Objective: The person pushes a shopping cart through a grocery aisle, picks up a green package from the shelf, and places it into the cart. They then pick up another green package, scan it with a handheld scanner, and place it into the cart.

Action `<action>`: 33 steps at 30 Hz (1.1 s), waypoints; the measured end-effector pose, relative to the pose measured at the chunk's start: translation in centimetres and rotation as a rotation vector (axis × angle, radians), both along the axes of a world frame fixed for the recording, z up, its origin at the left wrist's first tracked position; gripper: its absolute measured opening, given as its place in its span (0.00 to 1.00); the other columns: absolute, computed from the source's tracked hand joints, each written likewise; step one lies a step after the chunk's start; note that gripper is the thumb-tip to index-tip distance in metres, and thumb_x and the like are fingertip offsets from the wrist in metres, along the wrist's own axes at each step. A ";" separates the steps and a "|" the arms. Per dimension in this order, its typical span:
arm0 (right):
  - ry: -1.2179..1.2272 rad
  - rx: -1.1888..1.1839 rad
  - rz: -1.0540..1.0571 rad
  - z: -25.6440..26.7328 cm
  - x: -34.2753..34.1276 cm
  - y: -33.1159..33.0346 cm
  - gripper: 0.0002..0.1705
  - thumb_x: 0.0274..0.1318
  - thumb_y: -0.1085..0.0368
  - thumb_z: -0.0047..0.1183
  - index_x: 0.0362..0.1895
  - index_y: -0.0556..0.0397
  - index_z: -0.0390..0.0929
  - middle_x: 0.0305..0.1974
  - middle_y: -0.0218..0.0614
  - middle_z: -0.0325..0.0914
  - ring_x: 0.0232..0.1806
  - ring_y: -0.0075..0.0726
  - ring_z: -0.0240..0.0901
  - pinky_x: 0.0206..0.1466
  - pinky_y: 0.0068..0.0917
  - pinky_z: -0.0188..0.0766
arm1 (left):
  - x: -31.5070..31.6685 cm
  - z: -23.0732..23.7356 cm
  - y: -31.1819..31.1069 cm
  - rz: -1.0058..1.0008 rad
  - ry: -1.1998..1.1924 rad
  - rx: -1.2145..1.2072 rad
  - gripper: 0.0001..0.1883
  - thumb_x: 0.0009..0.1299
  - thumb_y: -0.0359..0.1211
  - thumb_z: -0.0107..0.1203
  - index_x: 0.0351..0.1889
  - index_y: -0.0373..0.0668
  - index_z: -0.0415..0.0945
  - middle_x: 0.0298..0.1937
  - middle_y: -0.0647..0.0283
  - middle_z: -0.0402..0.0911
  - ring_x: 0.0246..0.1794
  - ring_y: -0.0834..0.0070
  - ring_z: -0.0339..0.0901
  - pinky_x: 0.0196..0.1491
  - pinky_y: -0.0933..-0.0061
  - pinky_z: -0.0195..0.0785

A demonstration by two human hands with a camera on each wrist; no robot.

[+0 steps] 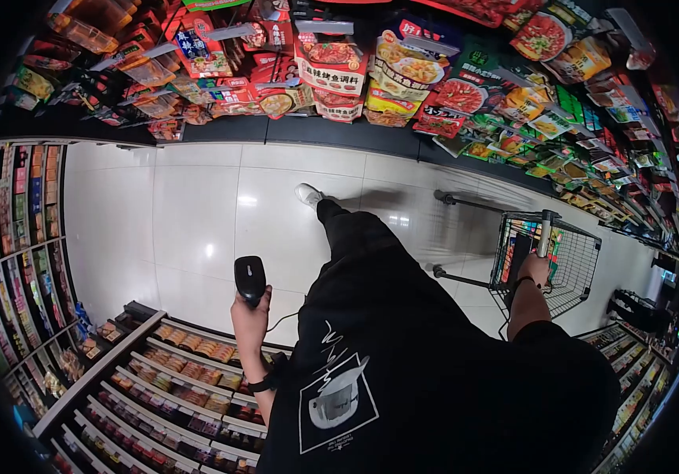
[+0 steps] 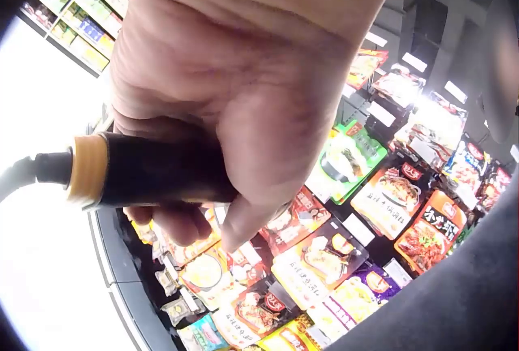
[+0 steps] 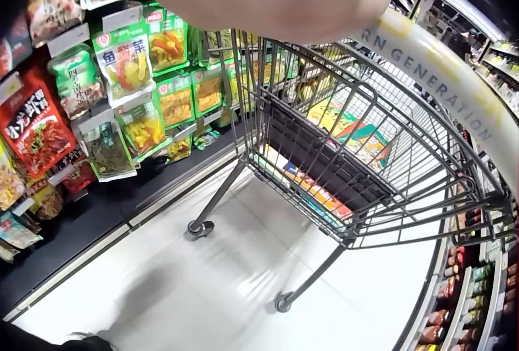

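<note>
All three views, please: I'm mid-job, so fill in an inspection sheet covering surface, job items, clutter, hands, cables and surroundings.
Surface: pale tiled floor, with bright light reflections.
Job items: black handheld device, raised over the floor; wire cart, standing on its wheels beside the person.
Clutter: colourful printed items inside the cart; exact kind unclear.
Hands: left hand has its fingers curled round the device's handle; right hand holds the cart handle.
Cables: one cable leaves the device's orange-ringed end; far end not visible.
Surroundings: hanging food packets ahead; stocked shelves near the left forearm.
</note>
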State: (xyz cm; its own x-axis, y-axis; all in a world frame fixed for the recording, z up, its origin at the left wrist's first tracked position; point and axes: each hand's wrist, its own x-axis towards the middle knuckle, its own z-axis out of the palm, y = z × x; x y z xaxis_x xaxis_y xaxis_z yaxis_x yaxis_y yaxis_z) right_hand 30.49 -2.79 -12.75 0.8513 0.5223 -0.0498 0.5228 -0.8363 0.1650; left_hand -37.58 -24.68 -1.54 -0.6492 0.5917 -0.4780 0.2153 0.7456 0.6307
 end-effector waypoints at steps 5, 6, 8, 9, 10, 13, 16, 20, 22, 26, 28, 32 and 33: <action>0.004 -0.003 0.001 -1.7 0.6 1.2 0.30 0.69 0.46 0.48 0.55 0.57 0.87 0.56 0.60 0.88 0.61 0.69 0.84 0.64 0.61 0.79 | -5.3 1.9 4.1 0.063 0.016 -0.024 0.15 0.77 0.36 0.71 0.45 0.33 0.81 0.28 0.66 0.82 0.26 0.82 0.74 0.33 0.72 0.70; 0.006 0.000 -0.004 -2.2 0.7 1.6 0.30 0.68 0.46 0.48 0.55 0.57 0.87 0.56 0.60 0.88 0.60 0.70 0.84 0.64 0.61 0.79 | -6.5 2.1 5.1 0.067 0.016 -0.055 0.15 0.77 0.36 0.71 0.45 0.33 0.81 0.28 0.66 0.82 0.26 0.82 0.74 0.32 0.72 0.70; 0.002 -0.007 -0.020 -2.4 0.7 1.9 0.30 0.67 0.46 0.48 0.56 0.57 0.87 0.56 0.61 0.87 0.60 0.71 0.84 0.64 0.61 0.79 | -8.9 2.6 6.6 0.067 0.008 -0.131 0.15 0.77 0.37 0.72 0.44 0.33 0.81 0.28 0.66 0.83 0.26 0.82 0.76 0.32 0.72 0.70; 0.008 -0.013 -0.015 -2.5 0.3 2.2 0.31 0.66 0.46 0.48 0.57 0.58 0.87 0.56 0.61 0.87 0.60 0.71 0.84 0.64 0.61 0.79 | -10.1 2.8 7.4 0.054 -0.005 -0.160 0.16 0.77 0.37 0.71 0.45 0.33 0.81 0.28 0.66 0.83 0.26 0.82 0.76 0.31 0.72 0.70; 0.011 -0.018 -0.026 -2.5 -0.3 2.4 0.32 0.66 0.46 0.48 0.58 0.58 0.86 0.56 0.61 0.87 0.60 0.71 0.84 0.64 0.62 0.79 | -11.2 2.8 8.3 0.025 0.002 -0.144 0.16 0.78 0.37 0.71 0.45 0.32 0.81 0.28 0.66 0.83 0.26 0.82 0.76 0.31 0.72 0.70; 0.028 -0.044 -0.029 -0.9 -3.5 3.5 0.33 0.67 0.47 0.46 0.62 0.59 0.84 0.57 0.61 0.87 0.59 0.70 0.85 0.63 0.62 0.79 | -14.0 2.7 10.8 -0.062 -0.019 -0.041 0.15 0.79 0.37 0.70 0.45 0.33 0.81 0.28 0.68 0.82 0.26 0.83 0.74 0.32 0.74 0.69; 0.007 -0.043 -0.073 0.3 -7.5 4.8 0.33 0.67 0.47 0.45 0.63 0.58 0.82 0.57 0.61 0.87 0.59 0.69 0.85 0.62 0.62 0.80 | -15.9 3.9 14.1 -0.089 0.042 -0.149 0.15 0.79 0.37 0.70 0.45 0.33 0.80 0.28 0.69 0.81 0.26 0.83 0.72 0.31 0.75 0.67; 0.013 -0.014 -0.061 0.8 -11.0 5.9 0.33 0.69 0.47 0.44 0.65 0.56 0.81 0.56 0.62 0.87 0.58 0.71 0.85 0.62 0.63 0.79 | -17.5 4.2 16.6 -0.066 0.031 -0.213 0.15 0.79 0.37 0.70 0.45 0.34 0.80 0.27 0.69 0.80 0.26 0.83 0.71 0.31 0.74 0.66; 0.014 -0.018 -0.074 0.2 -11.6 6.1 0.33 0.70 0.46 0.43 0.65 0.55 0.81 0.55 0.62 0.87 0.58 0.72 0.84 0.62 0.63 0.79 | -18.1 3.8 16.6 -0.092 0.026 -0.155 0.14 0.79 0.36 0.70 0.45 0.34 0.80 0.28 0.69 0.81 0.26 0.83 0.71 0.31 0.74 0.67; 0.021 -0.019 -0.051 -1.8 -12.1 5.7 0.32 0.70 0.46 0.44 0.65 0.55 0.81 0.56 0.62 0.87 0.59 0.73 0.84 0.62 0.63 0.79 | -19.4 3.2 16.5 -0.084 -0.008 -0.128 0.12 0.79 0.34 0.69 0.46 0.34 0.80 0.29 0.69 0.82 0.27 0.83 0.72 0.31 0.74 0.68; 0.021 0.000 -0.035 -1.2 -14.0 6.1 0.32 0.70 0.46 0.44 0.65 0.55 0.81 0.56 0.62 0.87 0.59 0.73 0.84 0.62 0.64 0.79 | -20.0 3.2 16.5 -0.064 -0.014 -0.146 0.12 0.79 0.33 0.68 0.47 0.34 0.81 0.30 0.69 0.83 0.27 0.84 0.73 0.32 0.75 0.68; -0.022 0.052 -0.005 -1.1 -17.4 5.7 0.32 0.71 0.43 0.49 0.51 0.60 0.87 0.49 0.62 0.89 0.53 0.72 0.86 0.57 0.64 0.81 | -21.6 2.5 14.9 -0.050 -0.048 -0.138 0.12 0.79 0.33 0.68 0.48 0.33 0.81 0.31 0.68 0.84 0.28 0.84 0.73 0.33 0.76 0.69; -0.011 0.028 -0.016 -1.0 -18.1 5.6 0.31 0.70 0.44 0.47 0.55 0.59 0.85 0.51 0.62 0.88 0.54 0.73 0.85 0.58 0.64 0.81 | -22.1 2.2 14.5 -0.058 -0.015 -0.175 0.11 0.79 0.31 0.68 0.49 0.32 0.80 0.32 0.68 0.84 0.29 0.85 0.72 0.34 0.76 0.69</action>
State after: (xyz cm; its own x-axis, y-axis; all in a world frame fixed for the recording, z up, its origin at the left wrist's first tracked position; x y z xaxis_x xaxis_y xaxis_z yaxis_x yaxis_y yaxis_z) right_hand 12.36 2.80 -13.76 0.8600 0.5096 -0.0261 0.5075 -0.8489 0.1475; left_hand -59.67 -10.22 0.65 -0.6083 0.5350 -0.5864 0.2522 0.8307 0.4962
